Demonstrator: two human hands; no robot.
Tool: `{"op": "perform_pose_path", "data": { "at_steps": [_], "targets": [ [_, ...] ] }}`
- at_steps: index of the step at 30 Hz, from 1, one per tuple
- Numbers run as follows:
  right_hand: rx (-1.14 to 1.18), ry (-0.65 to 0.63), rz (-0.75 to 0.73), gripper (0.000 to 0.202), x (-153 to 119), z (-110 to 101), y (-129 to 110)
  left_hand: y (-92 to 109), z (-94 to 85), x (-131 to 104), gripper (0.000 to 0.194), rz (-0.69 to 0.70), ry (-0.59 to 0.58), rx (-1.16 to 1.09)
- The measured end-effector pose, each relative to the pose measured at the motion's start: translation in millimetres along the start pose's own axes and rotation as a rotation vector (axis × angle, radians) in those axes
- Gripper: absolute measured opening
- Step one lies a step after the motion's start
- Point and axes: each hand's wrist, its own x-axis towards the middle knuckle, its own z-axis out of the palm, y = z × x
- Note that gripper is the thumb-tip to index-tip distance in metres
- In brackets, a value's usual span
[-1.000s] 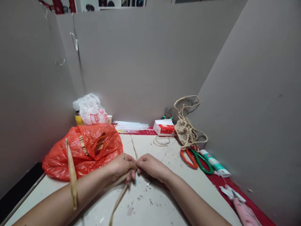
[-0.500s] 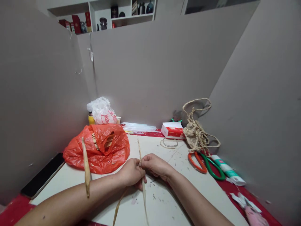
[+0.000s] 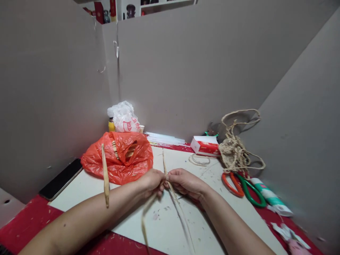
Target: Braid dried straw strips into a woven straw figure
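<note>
At the middle of the board, my left hand (image 3: 154,182) and my right hand (image 3: 186,182) meet, both closed in a pinch on a thin dried plant-fibre strip (image 3: 164,163). Its narrow tip points away from me; the tail runs down toward me below the fingers. A second pale strip (image 3: 144,221), blurred, hangs from beneath my left hand, and its upper end is hidden there. A wider dried strip (image 3: 105,170) leans from the red plastic bag (image 3: 92,159), its lower end overlapping my left forearm. Bundled strips show through the bag's opening.
Orange-and-green-handled scissors (image 3: 252,191), tangled rope (image 3: 233,152) and a white-green tube (image 3: 273,198) lie right. A red-white box (image 3: 204,146), a wire coil (image 3: 199,160) and white sticks (image 3: 164,139) are behind. A phone (image 3: 61,179) lies left. Grey partitions (image 3: 172,71) enclose the table.
The view has shifted, so most things sit further right. Below my hands the strip's tail has swung right, and the second strip has moved. Both hands still pinch together.
</note>
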Motion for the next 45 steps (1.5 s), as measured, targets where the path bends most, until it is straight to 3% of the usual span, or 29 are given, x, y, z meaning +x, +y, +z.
{"op": "perform_pose_path", "data": {
  "at_steps": [3,16,22,28,34,40,45],
  "targets": [
    [-0.048,-0.005,-0.009,0.015,0,-3,0,-5,-0.5,8,0.018,0.044,0.022,0.078],
    [-0.494,0.130,0.018,0.015,-9,-1,-11,-6,-9.0,16,0.006,0.063,-0.086,0.096],
    [-0.510,0.155,-0.011,0.016,-8,-3,-7,-3,-10.2,17,0.004,-0.051,-0.089,-0.018],
    [-0.514,0.159,-0.001,0.016,-8,0,-8,-9,-11.0,19,0.018,0.041,-0.040,0.106],
    [-0.598,0.179,-0.044,0.019,-10,2,-11,-11,-11.1,21,0.013,0.096,0.100,0.190],
    [-0.520,0.129,-0.017,0.024,-11,-3,-11,-9,-9.3,21,0.012,0.102,0.105,0.074],
    [-0.497,0.125,-0.047,0.018,-15,-14,-17,-6,-12.3,22,0.018,0.077,0.039,-0.006]
  ]
}}
